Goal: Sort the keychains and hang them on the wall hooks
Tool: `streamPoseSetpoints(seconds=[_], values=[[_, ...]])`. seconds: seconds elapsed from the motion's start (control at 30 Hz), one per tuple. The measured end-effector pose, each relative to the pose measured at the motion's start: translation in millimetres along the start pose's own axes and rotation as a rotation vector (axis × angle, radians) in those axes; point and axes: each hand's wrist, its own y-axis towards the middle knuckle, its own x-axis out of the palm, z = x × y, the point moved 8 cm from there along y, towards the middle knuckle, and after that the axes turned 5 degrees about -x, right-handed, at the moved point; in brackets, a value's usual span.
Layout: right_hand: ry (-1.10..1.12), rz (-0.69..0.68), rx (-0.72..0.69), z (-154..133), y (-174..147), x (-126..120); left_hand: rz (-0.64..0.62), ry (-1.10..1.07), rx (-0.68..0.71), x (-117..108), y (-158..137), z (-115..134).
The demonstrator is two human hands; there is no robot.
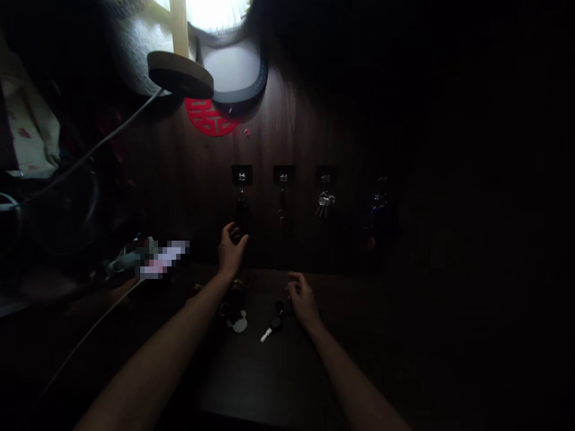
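My left hand [230,251] is raised just below a dark item [242,208] hanging from the leftmost hook [241,175]. Its thumb and fingers are apart, and nothing shows between them. Low over the dark tabletop, my right hand [304,302] has its index finger stretched out and the others loosely bent, with no object visible in it. Beside it on the tabletop lies a black key fob [275,324] with a pale, key-like end. A pale round-eared tag [239,324] rests near my left forearm, among dark items that I cannot make out.
Silver keys [325,202] hang from the third hook; a thin dark item [283,216] hangs from the middle one. A dark bunch [380,212] hangs farther right. A lamp base [180,74], red cutout [211,118], blurred-out phone-like object [164,260] and white cable [92,326] are leftward.
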Motion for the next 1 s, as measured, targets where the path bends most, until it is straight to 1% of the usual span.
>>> streamPoseSetpoints(seconds=[0.13, 0.3, 0.37, 0.43, 0.53, 0.63, 0.73, 0.87, 1.0], values=[[0.002, -0.008, -0.002, 0.6, 0.3, 1.5, -0.112, -0.046, -0.094, 1.7, -43.8, -23.8], [0.020, -0.007, 0.019, 0.7, 0.0, 1.3, -0.240, -0.012, -0.136, 10.3, -91.7, -34.4], [0.025, -0.009, 0.025, -0.5, -0.3, 0.8, -0.300, 0.031, -0.099, 15.9, -106.6, -30.7], [0.019, -0.002, 0.022, -2.5, -0.6, -0.4, -0.377, 0.109, -0.035, 22.3, -119.5, -23.9], [0.014, 0.009, 0.011, -5.8, -1.1, -1.8, -0.527, 0.269, 0.076, 32.7, -136.5, -14.2], [0.031, 0.006, 0.019, -6.9, -2.1, -1.6, -0.673, 0.379, 0.163, 39.7, -149.6, -9.6], [0.034, -0.005, 0.040, -5.7, -3.6, -1.2, -0.771, 0.422, 0.191, 42.4, -156.7, -10.6], [0.012, -0.035, 0.028, -5.5, -4.7, 0.4, -0.825, 0.465, 0.207, 44.3, -159.5, -14.8], [-0.039, -0.031, -0.022, -8.4, -4.3, 0.0, -0.852, 0.534, 0.220, 47.2, -160.6, -19.2]])
